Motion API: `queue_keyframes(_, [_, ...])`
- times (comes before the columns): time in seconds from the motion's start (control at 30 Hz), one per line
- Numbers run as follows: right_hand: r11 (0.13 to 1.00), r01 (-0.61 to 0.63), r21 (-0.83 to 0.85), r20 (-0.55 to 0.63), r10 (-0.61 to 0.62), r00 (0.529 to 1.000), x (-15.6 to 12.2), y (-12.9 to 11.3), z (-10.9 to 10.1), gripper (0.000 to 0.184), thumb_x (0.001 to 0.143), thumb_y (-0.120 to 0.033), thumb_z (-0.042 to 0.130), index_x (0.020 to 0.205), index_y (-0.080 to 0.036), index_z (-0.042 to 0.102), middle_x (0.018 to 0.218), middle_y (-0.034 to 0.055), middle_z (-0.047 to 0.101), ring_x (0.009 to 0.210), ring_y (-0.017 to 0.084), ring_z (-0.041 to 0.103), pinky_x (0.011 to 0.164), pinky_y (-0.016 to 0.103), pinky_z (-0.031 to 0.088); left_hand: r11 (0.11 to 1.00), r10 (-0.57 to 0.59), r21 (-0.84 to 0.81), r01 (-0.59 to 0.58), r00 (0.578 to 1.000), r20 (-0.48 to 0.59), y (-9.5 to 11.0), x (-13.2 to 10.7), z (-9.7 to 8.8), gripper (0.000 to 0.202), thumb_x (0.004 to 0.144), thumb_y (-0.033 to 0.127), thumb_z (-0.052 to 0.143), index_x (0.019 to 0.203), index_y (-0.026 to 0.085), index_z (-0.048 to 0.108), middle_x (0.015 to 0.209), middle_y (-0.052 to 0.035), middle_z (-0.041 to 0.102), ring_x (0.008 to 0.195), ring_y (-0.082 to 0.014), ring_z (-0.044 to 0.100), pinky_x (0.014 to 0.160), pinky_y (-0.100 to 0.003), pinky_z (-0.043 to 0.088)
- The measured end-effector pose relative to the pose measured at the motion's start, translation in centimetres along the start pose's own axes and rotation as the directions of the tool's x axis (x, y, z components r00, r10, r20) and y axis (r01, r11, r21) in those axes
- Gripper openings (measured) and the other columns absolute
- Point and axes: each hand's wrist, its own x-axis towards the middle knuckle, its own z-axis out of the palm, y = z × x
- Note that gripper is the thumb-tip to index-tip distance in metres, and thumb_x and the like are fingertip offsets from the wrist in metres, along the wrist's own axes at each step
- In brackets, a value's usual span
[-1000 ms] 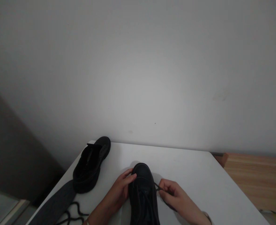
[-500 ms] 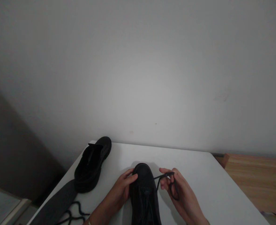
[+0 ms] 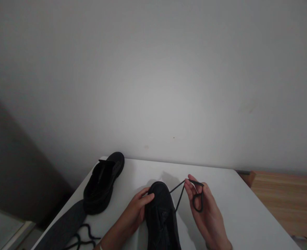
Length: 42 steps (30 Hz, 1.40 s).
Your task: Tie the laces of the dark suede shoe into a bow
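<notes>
A black shoe (image 3: 160,205) stands on the white table with its toe pointing away from me; its heel end runs out of view at the bottom. My left hand (image 3: 140,205) grips the toe part from the left, thumb on top and fingers along the side. To the right of the shoe, my right hand (image 3: 204,206) is raised, fingers closed on a black shoelace (image 3: 179,199). Two strands stretch from the shoe's right side up to those fingers, and a loop of lace hangs over the palm.
A second black shoe (image 3: 101,184) rests at the table's left edge, by a dark grey strip of material (image 3: 62,225). Another black lace (image 3: 87,238) lies loosely curled near my left forearm. A wall (image 3: 153,86) rises behind the white table (image 3: 202,170); a wooden surface (image 3: 278,201) is at right.
My right hand has moved up and to the right, drawing the shoelace farther from the shoe. The left hand and the held shoe have barely shifted.
</notes>
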Motion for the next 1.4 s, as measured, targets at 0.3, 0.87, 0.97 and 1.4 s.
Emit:
queue_keyframes(0.3, [0.958, 0.255, 0.128, -0.17, -0.232, 0.958, 2.3, -2.2, -1.7, 0.014, 0.085, -0.036, 0.077, 0.085, -0.022, 0.076, 0.088, -0.002, 0.075, 0.121, 0.015, 0.064, 0.119, 0.03, 0.039, 1.0, -0.02, -0.017, 0.02, 1.0, 0.002, 0.1, 0.1, -0.1, 0.037, 0.068, 0.028, 0.088, 0.101, 0.018, 0.075, 0.1, -0.0079, 0.081, 0.1, -0.0279, 0.073, 0.086, -0.034, 0.053])
queue_keyframes(0.87, [0.833, 0.553, 0.032, -0.358, -0.507, 0.784, 3.0, -5.3, -4.4, 0.014, 0.085, -0.033, 0.075, 0.09, -0.02, 0.075, 0.095, -0.0015, 0.074, 0.111, 0.013, 0.067, 0.109, 0.025, 0.048, 1.0, -0.004, 0.018, 0.005, 1.0, -0.012, 0.2, 0.0, 0.0, 0.039, 0.066, 0.03, 0.088, 0.101, 0.017, 0.075, 0.104, -0.0092, 0.08, 0.107, -0.0298, 0.071, 0.094, -0.035, 0.049])
queue_keyframes(0.97, [0.806, 0.592, -0.007, -0.347, -0.557, 0.755, 2.8, -5.6, -4.6, 0.015, 0.08, -0.036, 0.079, 0.083, -0.022, 0.073, 0.101, -0.0008, 0.073, 0.113, 0.015, 0.065, 0.108, 0.03, 0.05, 1.0, 0.001, 0.029, 0.0, 0.999, -0.038, 0.1, 0.0, 0.2, 0.042, 0.065, 0.032, 0.09, 0.101, 0.017, 0.075, 0.101, -0.0095, 0.081, 0.106, -0.0306, 0.071, 0.095, -0.038, 0.049])
queue_keyframes(1.4, [0.851, 0.13, -0.51, 0.234, -0.009, 0.972, 0.2, 0.7, 0.6, 0.035, 0.082, -0.03, 0.079, 0.112, -0.027, 0.062, 0.077, -0.0049, 0.062, 0.066, 0.014, 0.058, 0.061, 0.023, 0.048, 0.997, 0.063, 0.046, -0.062, 0.998, -0.024, -0.7, 0.3, 0.1, 0.041, 0.069, 0.033, 0.088, 0.104, 0.016, 0.076, 0.102, -0.0098, 0.081, 0.104, -0.0297, 0.072, 0.095, -0.037, 0.049])
